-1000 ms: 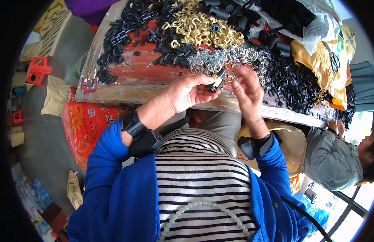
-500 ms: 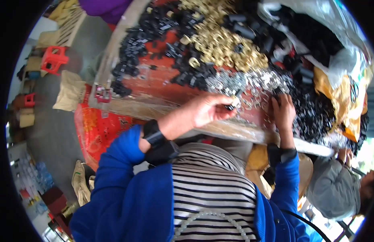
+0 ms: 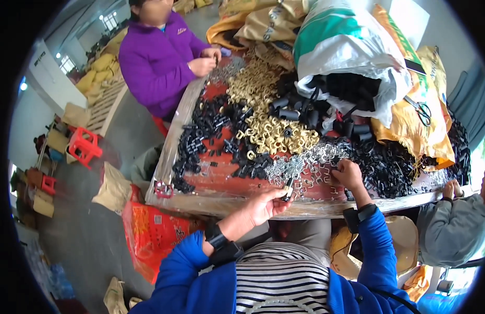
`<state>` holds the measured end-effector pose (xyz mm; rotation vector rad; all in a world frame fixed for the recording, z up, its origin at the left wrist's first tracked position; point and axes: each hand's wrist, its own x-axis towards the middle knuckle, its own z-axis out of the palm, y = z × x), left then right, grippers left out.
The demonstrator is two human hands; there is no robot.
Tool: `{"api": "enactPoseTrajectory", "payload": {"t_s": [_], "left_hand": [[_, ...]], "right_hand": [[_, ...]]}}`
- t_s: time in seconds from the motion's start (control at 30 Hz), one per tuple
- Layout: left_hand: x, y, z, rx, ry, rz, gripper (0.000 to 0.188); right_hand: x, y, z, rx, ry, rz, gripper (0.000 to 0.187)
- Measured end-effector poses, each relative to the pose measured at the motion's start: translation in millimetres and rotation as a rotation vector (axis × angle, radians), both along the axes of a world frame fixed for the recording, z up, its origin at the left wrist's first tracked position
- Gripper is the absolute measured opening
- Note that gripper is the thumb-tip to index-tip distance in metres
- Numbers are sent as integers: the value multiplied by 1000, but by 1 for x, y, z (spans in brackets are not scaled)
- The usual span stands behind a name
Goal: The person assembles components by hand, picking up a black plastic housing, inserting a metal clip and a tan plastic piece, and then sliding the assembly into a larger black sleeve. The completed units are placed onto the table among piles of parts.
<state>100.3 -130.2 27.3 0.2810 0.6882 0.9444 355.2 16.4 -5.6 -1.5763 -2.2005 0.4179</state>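
A worker's left hand (image 3: pixel 263 205) pinches a small black part (image 3: pixel 288 191) between thumb and fingertips at the near edge of a sorting table (image 3: pixel 211 205), the part's long axis tilted up and away from the palm toward a scatter of silver metal clips (image 3: pixel 305 165) lying just beyond it. The right hand (image 3: pixel 348 174), wrist in a dark band, rests curled with its fingertips down among those same clips, to the right of the left hand and near it; whether it grips a clip cannot be told from this view. The clips lie between the two hands and slightly farther from the body, the right hand already touching them, the left holding its part at their near edge. Beyond the clips a heap of brass-coloured rings (image 3: pixel 263 120) runs up the middle of the table, flanked on the left by loose black pieces (image 3: pixel 211 131) and on the right by a dense spread of black parts (image 3: pixel 394 162). A white and green sack (image 3: pixel 347 47) spills more black parts behind that, with scissors (image 3: pixel 421 109) lying on a yellow bag (image 3: pixel 410 131). A person in a purple top (image 3: pixel 159 63) works at the far left corner of the table, and another in grey (image 3: pixel 452 225) sits at the right.
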Motion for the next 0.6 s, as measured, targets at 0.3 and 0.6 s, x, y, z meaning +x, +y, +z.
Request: {"api": "enactPoseTrajectory", "payload": {"t_s": [0.3,0.6], "left_hand": [[4,0,-8,-23,5,6,25],[13,33,-15,-130,28,-14,26]], "right_hand": [[0,-23,1,158,37,-13,14],[-3,-8,-5,177,-194,114,12]]}}
